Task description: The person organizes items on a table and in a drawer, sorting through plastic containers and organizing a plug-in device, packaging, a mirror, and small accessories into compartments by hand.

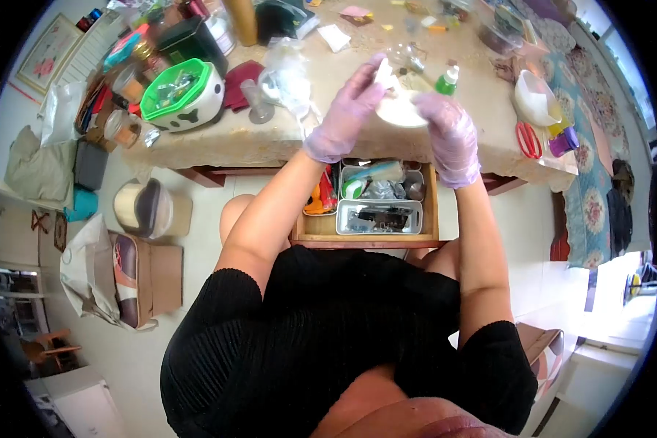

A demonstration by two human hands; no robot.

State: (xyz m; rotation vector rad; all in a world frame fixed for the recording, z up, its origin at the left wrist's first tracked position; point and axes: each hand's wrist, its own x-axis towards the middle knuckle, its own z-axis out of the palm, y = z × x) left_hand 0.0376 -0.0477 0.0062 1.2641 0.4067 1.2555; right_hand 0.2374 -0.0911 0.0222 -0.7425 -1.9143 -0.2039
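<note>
Thin see-through gloves cover both of my hands. My left hand [350, 106] pinches a small white piece [385, 73] between thumb and fingers, above the left side of a white round dish [403, 112]. The piece's exact kind is too blurred to tell. My right hand [451, 135] has its fingers bent against the dish's right edge, apparently gripping it. Just behind that hand stands a small green bottle with a white cap [447, 80]. Clear glass-like items [407, 57] lie beyond the dish.
An open drawer [365, 237] below my hands holds white bins [379, 217] of tools and packets. At the left are a green-and-white container [186, 98] and jars [122, 128]. Red scissors [528, 140] and a white bowl [536, 98] sit at the right.
</note>
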